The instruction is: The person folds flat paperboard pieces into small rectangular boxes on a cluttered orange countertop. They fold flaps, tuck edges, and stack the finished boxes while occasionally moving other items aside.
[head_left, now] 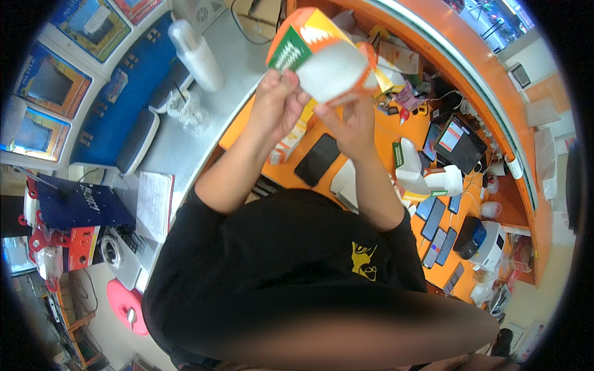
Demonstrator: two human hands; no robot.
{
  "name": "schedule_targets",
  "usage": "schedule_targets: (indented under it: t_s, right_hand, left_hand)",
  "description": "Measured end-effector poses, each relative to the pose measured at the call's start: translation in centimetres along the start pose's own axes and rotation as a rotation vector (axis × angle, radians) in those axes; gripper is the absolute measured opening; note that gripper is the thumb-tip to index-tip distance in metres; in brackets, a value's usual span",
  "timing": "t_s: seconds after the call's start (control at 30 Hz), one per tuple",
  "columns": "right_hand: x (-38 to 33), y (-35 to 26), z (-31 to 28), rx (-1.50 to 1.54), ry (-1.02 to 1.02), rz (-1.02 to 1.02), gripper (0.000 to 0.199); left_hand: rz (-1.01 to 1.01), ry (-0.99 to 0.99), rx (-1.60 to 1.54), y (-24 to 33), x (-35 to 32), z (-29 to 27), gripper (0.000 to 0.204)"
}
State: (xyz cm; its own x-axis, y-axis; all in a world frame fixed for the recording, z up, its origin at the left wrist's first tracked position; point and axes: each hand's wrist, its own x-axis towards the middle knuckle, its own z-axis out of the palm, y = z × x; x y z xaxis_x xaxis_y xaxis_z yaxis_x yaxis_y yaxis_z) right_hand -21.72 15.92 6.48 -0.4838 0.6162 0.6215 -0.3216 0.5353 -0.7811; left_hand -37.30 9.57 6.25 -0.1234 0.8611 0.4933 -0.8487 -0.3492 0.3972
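Observation:
Both of my hands hold a paper food carton (334, 69) in orange, white, green and yellow, raised above the orange counter. My left hand (276, 104) pinches its lower left edge near the green panel. My right hand (351, 127) grips the lower right edge, its thumb pointing up and its other fingers partly hidden. Below the hands lies another orange and yellow carton (288, 146), partly covered by my left wrist. A black phone (317, 159) rests flat between my forearms. Right of my right forearm stands an opened white and green carton (411, 166).
Several phones (435, 219) lie on the counter (385, 133) at the right, near a black device with a screen (459, 141) and a white machine (492, 245). On the grey table stand stacked white cups (198, 59), a clear cup (188, 114) and an open notebook (154, 204).

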Motion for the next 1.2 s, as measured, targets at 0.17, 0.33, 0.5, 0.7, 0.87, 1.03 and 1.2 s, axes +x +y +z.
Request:
schedule_targets:
  t_s: [0.17,0.33,0.5,0.7,0.87,1.03,1.2]
  right_hand:
    - [2.1,3.0,-0.5,-0.234,0.025,-0.073,0.074]
    - [-0.2,10.0,-1.0,-0.503,0.0,0.015,0.075]
    - [-4.4,17.5,-0.7,-0.452,-0.124,0.197,0.073]
    - [-6.0,19.0,-0.8,-0.727,-0.309,0.319,0.077]
    - [-4.5,17.1,-3.0,-0.951,-0.614,0.518,0.081]
    - [-2.0,16.3,-0.3,-0.922,-0.455,0.375,0.073]
    - [-3.9,14.9,2.5,-0.92,-0.591,0.394,0.075]
  left_hand:
    - [-0.123,0.254,0.035,0.1,-0.2,-3.0,0.015]
    - [-0.359,0.832,0.757,1.1,-2.2,-6.7,0.047]
    - [-0.375,0.625,1.21,2.9,-4.8,-11.3,0.057]
    - [-0.508,0.332,1.4,1.5,-5.5,-14.5,0.055]
    - [-0.804,-0.077,1.572,2.8,-5.8,-15.4,0.027]
    - [-1.192,-0.443,1.624,3.1,-3.8,-14.9,0.048]
    - [-1.384,-0.631,1.358,4.5,1.0,-10.7,0.061]
